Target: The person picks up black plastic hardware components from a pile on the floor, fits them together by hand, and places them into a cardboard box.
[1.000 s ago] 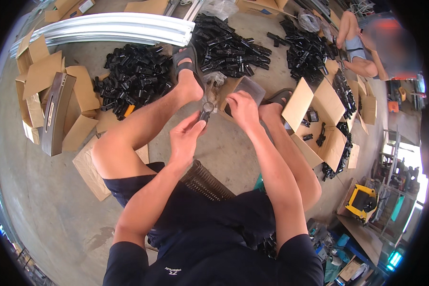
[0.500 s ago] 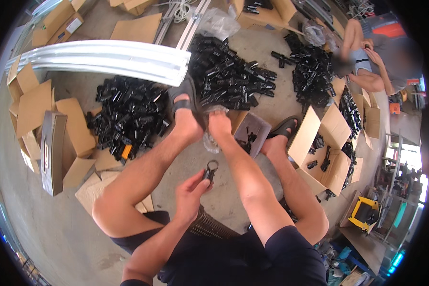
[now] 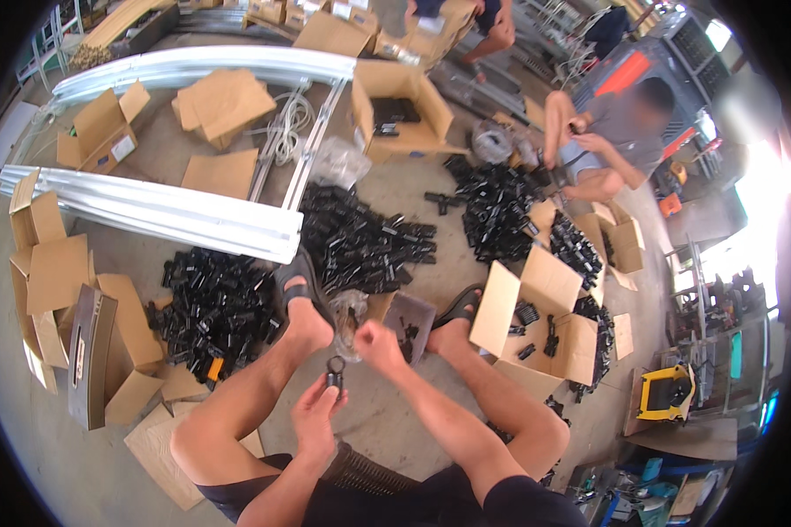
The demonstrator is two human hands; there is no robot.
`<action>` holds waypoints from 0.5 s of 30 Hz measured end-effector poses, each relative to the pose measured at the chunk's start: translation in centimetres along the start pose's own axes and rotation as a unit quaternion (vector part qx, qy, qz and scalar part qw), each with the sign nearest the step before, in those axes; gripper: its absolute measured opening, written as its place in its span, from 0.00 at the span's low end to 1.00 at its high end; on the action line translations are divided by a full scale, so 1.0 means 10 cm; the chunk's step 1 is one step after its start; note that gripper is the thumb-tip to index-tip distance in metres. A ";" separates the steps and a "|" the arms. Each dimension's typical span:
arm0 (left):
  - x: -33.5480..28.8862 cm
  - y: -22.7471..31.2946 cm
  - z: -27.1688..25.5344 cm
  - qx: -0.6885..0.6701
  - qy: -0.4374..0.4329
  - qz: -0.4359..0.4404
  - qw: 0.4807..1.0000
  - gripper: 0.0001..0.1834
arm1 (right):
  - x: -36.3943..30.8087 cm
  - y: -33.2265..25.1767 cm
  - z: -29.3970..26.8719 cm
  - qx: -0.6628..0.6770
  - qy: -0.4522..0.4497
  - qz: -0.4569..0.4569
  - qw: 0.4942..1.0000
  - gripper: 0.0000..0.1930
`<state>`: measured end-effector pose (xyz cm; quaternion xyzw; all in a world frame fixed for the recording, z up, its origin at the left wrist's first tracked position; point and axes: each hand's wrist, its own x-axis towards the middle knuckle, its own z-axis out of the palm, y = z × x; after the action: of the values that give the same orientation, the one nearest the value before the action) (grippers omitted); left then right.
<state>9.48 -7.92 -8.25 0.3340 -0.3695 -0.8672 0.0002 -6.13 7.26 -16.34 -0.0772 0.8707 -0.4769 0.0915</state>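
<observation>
My left hand [image 3: 315, 413], low in the middle, pinches a small black part with a ring [image 3: 335, 379] at its top, held upright. My right hand [image 3: 378, 347] is closed just to its right and a little farther off. Whatever its fingers hold, if anything, is hidden. Beside that hand lies a clear plastic bag [image 3: 346, 309] with small pieces in it. A grey plastic bin [image 3: 420, 323] with a few dark parts stands right behind the hand, between my feet.
Heaps of black fittings lie left [image 3: 215, 303], ahead [image 3: 360, 237] and right [image 3: 501, 211]. An open cardboard box [image 3: 580, 347] stands by my right foot; long metal rails [image 3: 158, 206] stretch left. A co-worker [image 3: 611, 145] sits at far right, and another person's legs [image 3: 492, 31] show behind.
The view has tilted up, showing more of the far floor. My right hand has come back out of the plastic bag toward the left hand, which still holds the ringed part.
</observation>
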 end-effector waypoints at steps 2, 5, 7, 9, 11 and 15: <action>-0.01 0.01 0.04 -0.030 -0.002 0.012 0.999 0.22 | -0.48 -0.27 -0.16 -0.004 -0.036 0.003 0.999 0.06; -0.03 0.02 0.02 -0.060 0.005 0.034 0.998 0.22 | -1.19 -0.73 -0.19 0.126 -0.150 0.047 0.980 0.07; -0.10 0.05 0.06 -0.049 -0.005 0.022 0.999 0.22 | -1.53 -0.93 -0.19 0.169 -0.159 0.049 0.972 0.06; -0.18 0.04 0.08 -0.041 -0.024 0.006 0.999 0.23 | -1.69 -1.01 -0.20 0.218 -0.151 0.067 0.962 0.05; -0.24 0.00 0.09 -0.036 -0.054 -0.014 0.998 0.23 | -1.78 -1.05 -0.24 0.271 -0.127 0.099 0.949 0.04; -0.41 -0.04 0.11 -0.032 -0.090 -0.033 0.995 0.25 | -1.82 -1.02 -0.40 0.296 -0.041 0.061 0.953 0.04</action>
<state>12.13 -5.88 -5.56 0.2665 -0.3287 -0.9046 -0.0505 11.08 9.12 -4.00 -0.0130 0.6895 -0.7029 0.1743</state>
